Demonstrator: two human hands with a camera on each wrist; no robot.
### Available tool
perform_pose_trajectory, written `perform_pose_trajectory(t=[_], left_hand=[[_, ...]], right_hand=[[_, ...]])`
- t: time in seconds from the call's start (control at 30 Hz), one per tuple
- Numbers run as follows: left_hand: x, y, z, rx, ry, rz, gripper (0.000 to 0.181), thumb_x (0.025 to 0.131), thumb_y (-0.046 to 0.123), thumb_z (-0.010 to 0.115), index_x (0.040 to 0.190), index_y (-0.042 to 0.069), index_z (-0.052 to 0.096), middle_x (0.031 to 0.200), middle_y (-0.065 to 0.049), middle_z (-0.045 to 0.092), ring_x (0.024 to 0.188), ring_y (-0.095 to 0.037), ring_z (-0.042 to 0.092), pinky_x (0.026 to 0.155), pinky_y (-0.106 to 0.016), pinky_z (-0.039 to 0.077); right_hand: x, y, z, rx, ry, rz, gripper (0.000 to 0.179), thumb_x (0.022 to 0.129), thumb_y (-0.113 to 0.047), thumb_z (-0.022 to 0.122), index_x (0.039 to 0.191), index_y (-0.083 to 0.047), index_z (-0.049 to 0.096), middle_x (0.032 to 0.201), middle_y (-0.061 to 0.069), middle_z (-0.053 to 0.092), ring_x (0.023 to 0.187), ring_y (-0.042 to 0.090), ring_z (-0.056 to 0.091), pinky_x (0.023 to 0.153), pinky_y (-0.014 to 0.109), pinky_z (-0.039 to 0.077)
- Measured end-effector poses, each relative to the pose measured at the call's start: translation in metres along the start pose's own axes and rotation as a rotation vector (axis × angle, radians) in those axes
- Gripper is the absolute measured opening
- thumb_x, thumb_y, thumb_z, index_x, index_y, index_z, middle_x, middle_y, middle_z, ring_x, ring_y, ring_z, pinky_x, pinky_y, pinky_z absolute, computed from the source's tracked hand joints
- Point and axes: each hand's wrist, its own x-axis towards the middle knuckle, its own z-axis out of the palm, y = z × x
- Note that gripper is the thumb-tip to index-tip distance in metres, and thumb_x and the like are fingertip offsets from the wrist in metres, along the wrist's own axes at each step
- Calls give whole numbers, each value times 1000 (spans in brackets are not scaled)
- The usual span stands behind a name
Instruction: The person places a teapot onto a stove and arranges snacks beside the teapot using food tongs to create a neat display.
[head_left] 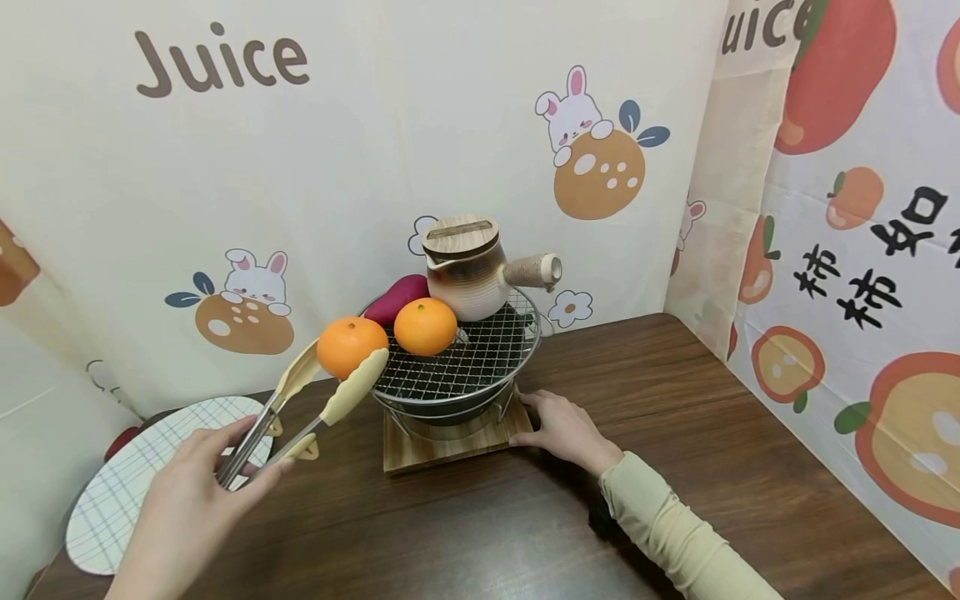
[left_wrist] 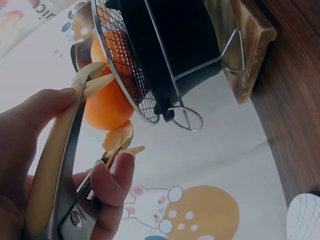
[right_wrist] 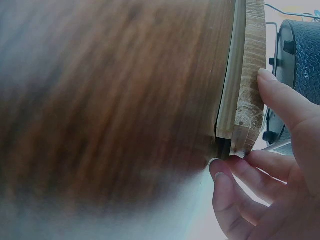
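My left hand (head_left: 198,483) grips a pair of metal tongs (head_left: 356,388) with cream tips. Between the tips sits an orange mandarin (head_left: 348,346), at the left rim of a round wire grill rack (head_left: 480,363). In the left wrist view the thumb lies along one arm of the tongs (left_wrist: 54,170) and the fingers curl round the other. My right hand (head_left: 564,429) holds the right front corner of the wooden board (head_left: 427,456) under the grill stove. From the right wrist, the thumb presses one side of the board (right_wrist: 250,95), fingers bent at its corner.
On the rack are a second mandarin (head_left: 425,327), a purple sweet potato (head_left: 397,300) and a clay teapot (head_left: 467,279) with a wooden lid and side handle. A round checked plate or mat (head_left: 127,483) lies at the left. Printed cloth (head_left: 420,125) hangs behind the brown table (head_left: 637,392).
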Motion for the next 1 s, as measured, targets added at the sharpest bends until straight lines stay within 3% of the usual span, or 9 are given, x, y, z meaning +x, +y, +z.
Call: perform_pose_trajectory(t=[0.17, 0.47, 0.8, 1.0], left_hand=[[1, 2, 2, -16, 7, 15, 67, 74, 37, 84, 128, 3, 62, 99, -13, 64, 70, 1, 40, 60, -16, 33], [1, 3, 5, -12, -1, 17, 68, 75, 38, 84, 128, 2, 61, 102, -15, 64, 81, -18, 52, 64, -13, 33], [0, 5, 5, 10, 4, 22, 72, 73, 40, 84, 129, 2, 60, 97, -13, 63, 81, -22, 53, 64, -24, 37], [-1, 4, 3, 5, -8, -16, 76, 73, 42, 84, 132, 2, 58, 103, -16, 62, 80, -23, 53, 61, -25, 37]], right_hand=[[0, 0, 1, 1, -2, 1, 76, 73, -50, 81, 135, -10, 59, 130, 10, 65, 117, 29, 64, 86, 49, 56], [0, -1, 0, 0, -3, 3, 76, 73, -49, 81, 135, -10, 60, 131, 10, 64, 118, 29, 64, 86, 49, 56], [-1, 0, 1, 0, -4, -1, 76, 73, -49, 81, 135, -10, 60, 131, 10, 64, 118, 28, 64, 87, 49, 55], [0, 1, 1, -1, 2, -4, 76, 73, -50, 81, 135, -10, 60, 130, 9, 65, 118, 28, 64, 87, 49, 55]])
